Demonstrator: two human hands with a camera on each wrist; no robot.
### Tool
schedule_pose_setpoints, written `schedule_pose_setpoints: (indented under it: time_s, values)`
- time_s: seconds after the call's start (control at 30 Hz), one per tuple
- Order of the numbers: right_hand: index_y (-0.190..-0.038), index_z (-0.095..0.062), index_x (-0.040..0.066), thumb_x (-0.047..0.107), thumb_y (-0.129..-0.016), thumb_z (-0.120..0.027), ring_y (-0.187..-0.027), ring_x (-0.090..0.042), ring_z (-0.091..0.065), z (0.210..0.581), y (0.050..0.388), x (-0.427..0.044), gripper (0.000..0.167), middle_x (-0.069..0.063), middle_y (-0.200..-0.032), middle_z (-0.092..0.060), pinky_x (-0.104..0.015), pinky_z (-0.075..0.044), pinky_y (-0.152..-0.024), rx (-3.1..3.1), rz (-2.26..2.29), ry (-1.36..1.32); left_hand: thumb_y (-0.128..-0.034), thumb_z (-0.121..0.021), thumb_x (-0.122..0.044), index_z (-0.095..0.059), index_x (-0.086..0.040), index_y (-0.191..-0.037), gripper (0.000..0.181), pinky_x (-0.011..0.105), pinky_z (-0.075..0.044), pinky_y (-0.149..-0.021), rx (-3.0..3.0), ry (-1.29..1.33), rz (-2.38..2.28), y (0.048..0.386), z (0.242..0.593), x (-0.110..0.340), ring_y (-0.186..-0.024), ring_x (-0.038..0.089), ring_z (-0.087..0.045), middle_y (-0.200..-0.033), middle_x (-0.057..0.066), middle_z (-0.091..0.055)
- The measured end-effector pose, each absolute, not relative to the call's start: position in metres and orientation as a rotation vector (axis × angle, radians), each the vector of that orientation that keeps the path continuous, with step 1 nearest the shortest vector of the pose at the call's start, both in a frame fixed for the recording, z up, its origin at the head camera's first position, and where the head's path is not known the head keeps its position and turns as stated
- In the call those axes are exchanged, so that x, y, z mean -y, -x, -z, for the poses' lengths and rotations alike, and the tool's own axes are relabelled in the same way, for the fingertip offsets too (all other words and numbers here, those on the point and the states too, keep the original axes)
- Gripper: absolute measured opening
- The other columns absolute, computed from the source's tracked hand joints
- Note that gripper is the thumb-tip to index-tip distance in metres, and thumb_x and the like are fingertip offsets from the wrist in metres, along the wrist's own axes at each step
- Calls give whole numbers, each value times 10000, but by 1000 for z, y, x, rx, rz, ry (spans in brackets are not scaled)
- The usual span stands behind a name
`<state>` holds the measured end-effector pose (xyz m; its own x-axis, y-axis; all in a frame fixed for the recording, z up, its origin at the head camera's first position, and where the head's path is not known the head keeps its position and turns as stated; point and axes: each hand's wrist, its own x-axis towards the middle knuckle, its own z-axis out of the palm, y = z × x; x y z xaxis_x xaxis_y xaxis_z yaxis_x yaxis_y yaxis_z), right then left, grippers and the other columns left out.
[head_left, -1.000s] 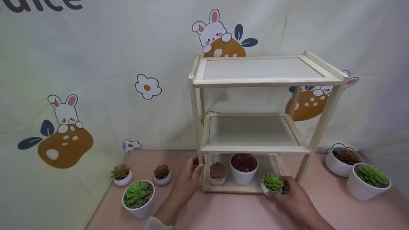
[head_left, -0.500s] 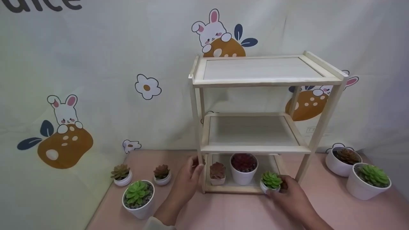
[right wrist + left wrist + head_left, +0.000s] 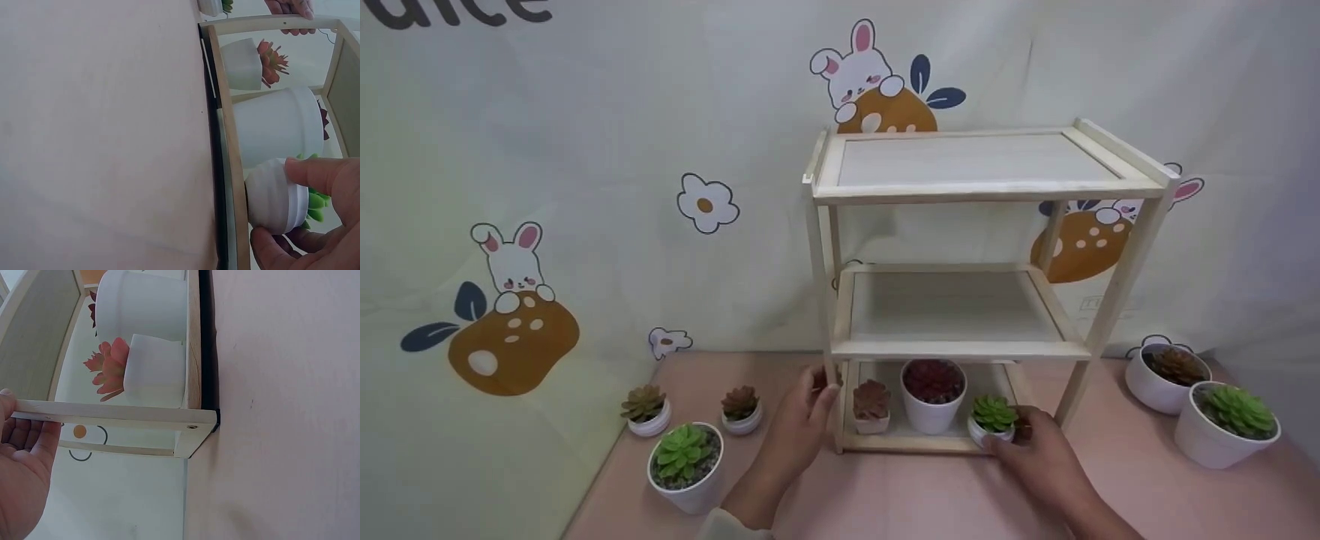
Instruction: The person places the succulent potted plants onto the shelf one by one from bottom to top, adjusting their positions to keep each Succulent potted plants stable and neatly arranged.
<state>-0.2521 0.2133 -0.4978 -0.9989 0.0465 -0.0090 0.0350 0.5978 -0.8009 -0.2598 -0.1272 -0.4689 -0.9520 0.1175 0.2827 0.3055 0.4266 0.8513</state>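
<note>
Right hand (image 3: 1039, 454): the grip is narrow, with thumb and fingers pinching a small round pot (image 3: 270, 197) bearing a green succulent (image 3: 994, 411). The pot is at the right end of the bottom shelf of a 3-tier rack (image 3: 960, 349), just behind the front rail (image 3: 911, 444); whether its base bears on the board cannot be told.

Left hand (image 3: 799, 427): the grip is holding the front left post (image 3: 820, 277) below the middle shelf.

Clearances: a narrow gap parts the small pot from the large tapered pot (image 3: 932, 418) at mid-shelf. The right hand takes up room between the small pot and the front right post (image 3: 1114, 285). The middle shelf overhangs the row. The counter (image 3: 877, 495) extends forward of the front rail; 3 potted plants (image 3: 685, 465) stand left of the rack and 2 potted plants (image 3: 1226, 427) stand right, well apart from the held pot.

Materials: the rack is pale wood, framing flat panels. The small pot is white, with a stepped rim; the large tapered pot is smooth, white and thick-lipped, with a dark red succulent (image 3: 934, 381). At the shelf's left end, a square-sided pot (image 3: 154, 371) holds a coral succulent (image 3: 109, 371). The counter surface is matt pink.
</note>
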Motion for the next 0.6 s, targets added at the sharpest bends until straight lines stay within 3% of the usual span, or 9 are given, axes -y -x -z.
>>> schedule_pose_setpoints:
  time_s: [0.6]
  values:
    - [-1370,-482,-129,289,-929,-790,-1232,-379,-599,497,261,-213,681,-298,-1310,-595,-549,-513,-1048,2812,-1423,91,-1103,-487,-396,-447,-69,-1490,509,451,-463,-1177,2489,374,1593,260,471,128,-1381,271,-556,-1410,114,-597]
